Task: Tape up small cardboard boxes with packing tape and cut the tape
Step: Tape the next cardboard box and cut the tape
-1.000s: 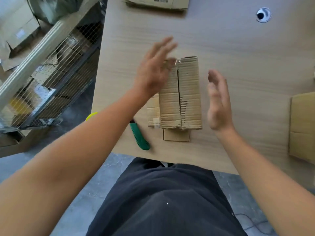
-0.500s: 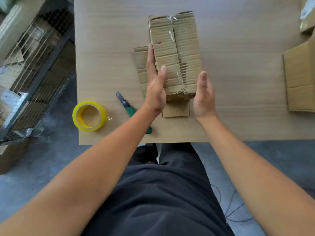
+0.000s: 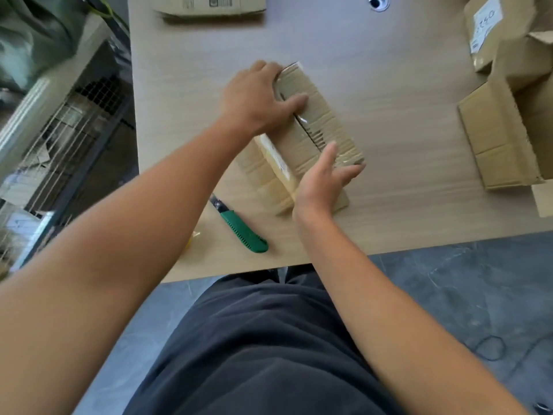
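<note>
A small cardboard box [image 3: 321, 127] lies on the wooden table [image 3: 404, 121], turned at an angle, its two top flaps meeting along a partly taped seam. My left hand [image 3: 257, 98] grips the box's far end, thumb pressing on the top near the seam. My right hand [image 3: 321, 178] presses with straight fingers against the near right end. A green utility knife [image 3: 241, 227] lies on the table near the front edge, left of my right forearm. Only a sliver of the yellow tape roll [image 3: 191, 238] shows beside my left arm.
Open cardboard boxes [image 3: 502, 136] stand at the right edge of the table. A flat labelled box [image 3: 209, 6] lies at the far edge, and a cable hole [image 3: 378, 2] is beside it. A wire-mesh rack [image 3: 59, 130] stands left of the table.
The box has been turned from straight to diagonal. My left hand moved from the box's near left side to its far end; my right hand stays at the near end. My arm now covers the tape roll.
</note>
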`<state>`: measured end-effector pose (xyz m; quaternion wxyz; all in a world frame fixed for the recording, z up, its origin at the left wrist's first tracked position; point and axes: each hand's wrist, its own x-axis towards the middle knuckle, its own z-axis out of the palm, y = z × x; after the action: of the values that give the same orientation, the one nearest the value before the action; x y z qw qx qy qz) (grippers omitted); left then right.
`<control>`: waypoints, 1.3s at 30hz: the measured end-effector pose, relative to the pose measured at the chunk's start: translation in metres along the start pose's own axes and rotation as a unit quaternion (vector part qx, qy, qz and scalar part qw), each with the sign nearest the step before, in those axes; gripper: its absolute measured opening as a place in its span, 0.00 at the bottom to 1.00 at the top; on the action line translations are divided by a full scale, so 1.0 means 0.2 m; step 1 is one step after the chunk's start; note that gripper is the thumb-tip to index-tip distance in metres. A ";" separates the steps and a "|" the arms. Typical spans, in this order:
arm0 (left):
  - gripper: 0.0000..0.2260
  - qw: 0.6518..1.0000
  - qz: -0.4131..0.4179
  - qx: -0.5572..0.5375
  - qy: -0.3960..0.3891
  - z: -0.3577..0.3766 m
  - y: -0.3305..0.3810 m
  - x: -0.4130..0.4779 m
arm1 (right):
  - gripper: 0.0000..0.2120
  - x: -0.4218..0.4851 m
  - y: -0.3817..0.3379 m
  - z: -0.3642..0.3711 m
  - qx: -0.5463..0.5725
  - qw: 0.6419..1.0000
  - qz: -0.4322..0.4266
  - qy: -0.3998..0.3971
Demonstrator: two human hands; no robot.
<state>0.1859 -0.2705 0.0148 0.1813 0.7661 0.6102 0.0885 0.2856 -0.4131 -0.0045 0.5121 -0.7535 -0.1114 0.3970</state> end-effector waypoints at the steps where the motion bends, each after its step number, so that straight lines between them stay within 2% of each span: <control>1: 0.29 1.000 -0.018 0.014 0.016 0.00 -0.02 0.00 | 0.37 0.08 -0.02 0.01 0.020 1.000 0.005 0.019; 2: 0.27 0.999 -0.030 0.004 0.020 0.00 -0.04 0.01 | 0.35 0.15 -0.04 0.01 0.029 0.999 0.012 0.017; 4: 0.23 0.994 -0.057 -0.096 -0.010 0.03 -0.07 0.00 | 0.34 0.25 -0.06 -0.04 0.026 0.999 0.025 -0.040; 7: 0.19 0.956 -0.122 -0.256 -0.068 0.03 -0.05 -0.03 | 0.37 0.36 -0.11 -0.09 0.043 0.990 0.072 -0.112; 10: 0.16 0.941 -0.119 -0.300 -0.100 -0.01 0.01 -0.06 | 0.40 0.43 -0.25 -0.14 0.027 0.974 0.169 -0.145; 12: 0.14 0.932 -0.101 -0.333 -0.105 -0.05 0.04 -0.10 | 0.44 0.45 -0.36 -0.20 -0.021 0.962 0.194 -0.191; 14: 0.12 0.906 -0.086 -0.404 -0.094 -0.08 0.05 -0.15 | 0.44 0.43 -0.48 -0.27 -0.057 0.958 0.164 -0.227; 15: 0.12 0.880 -0.080 -0.459 -0.088 -0.11 0.07 -0.19 | 0.40 0.43 -0.54 -0.32 -0.054 0.960 0.133 -0.240; 17: 0.14 0.824 -0.072 -0.558 -0.065 -0.19 0.09 -0.24 | 0.33 0.40 -0.65 -0.40 -0.003 0.966 0.057 -0.251; 19: 0.15 0.788 -0.073 -0.611 -0.020 -0.26 0.12 -0.29 | 0.28 0.37 -0.74 -0.48 0.046 0.965 -0.017 -0.259; 21: 0.09 0.776 -0.101 -0.622 0.029 -0.31 0.18 -0.30 | 0.27 0.34 -0.78 -0.54 0.080 0.958 -0.082 -0.261; 22: 0.09 0.788 -0.123 -0.601 0.051 -0.32 0.22 -0.30 | 0.26 0.33 -0.78 -0.58 0.089 0.957 -0.109 -0.254; 25: 0.14 0.848 -0.160 -0.501 0.071 -0.29 0.33 -0.34 | 0.25 0.31 -0.78 -0.68 0.091 0.962 -0.120 -0.229; 28: 0.23 0.866 -0.140 -0.474 0.073 -0.21 0.44 -0.42 | 0.34 0.32 -0.82 -0.82 0.092 0.964 -0.069 -0.241; 30: 0.23 0.835 -0.159 -0.521 0.076 -0.17 0.52 -0.46 | 0.39 0.33 -0.85 -0.92 0.058 0.963 -0.052 -0.257; 32: 0.26 0.791 -0.194 -0.577 0.060 -0.15 0.60 -0.49 | 0.37 0.33 -0.86 -1.00 -0.001 0.962 -0.044 -0.271; 33: 0.32 0.775 -0.213 -0.594 0.046 -0.13 0.63 -0.50 | 0.32 0.34 -0.85 -1.03 -0.025 0.959 -0.041 -0.279; 35: 0.50 0.755 -0.256 -0.604 0.021 -0.11 0.70 -0.53 | 0.21 0.35 -0.81 -1.08 -0.048 0.953 -0.039 -0.298; 36: 0.58 0.748 -0.287 -0.599 0.020 -0.09 0.73 -0.55 | 0.20 0.34 -0.77 -1.09 -0.050 0.949 -0.046 -0.306; 39: 0.69 0.732 -0.389 -0.556 0.067 -0.03 0.84 -0.58 | 0.29 0.31 -0.63 -1.12 -0.053 0.941 -0.102 -0.318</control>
<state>0.3078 -0.4142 0.0948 0.5516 0.2166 0.7076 0.3849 0.5159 -0.4737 0.1104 0.4469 -0.5985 -0.3656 0.5553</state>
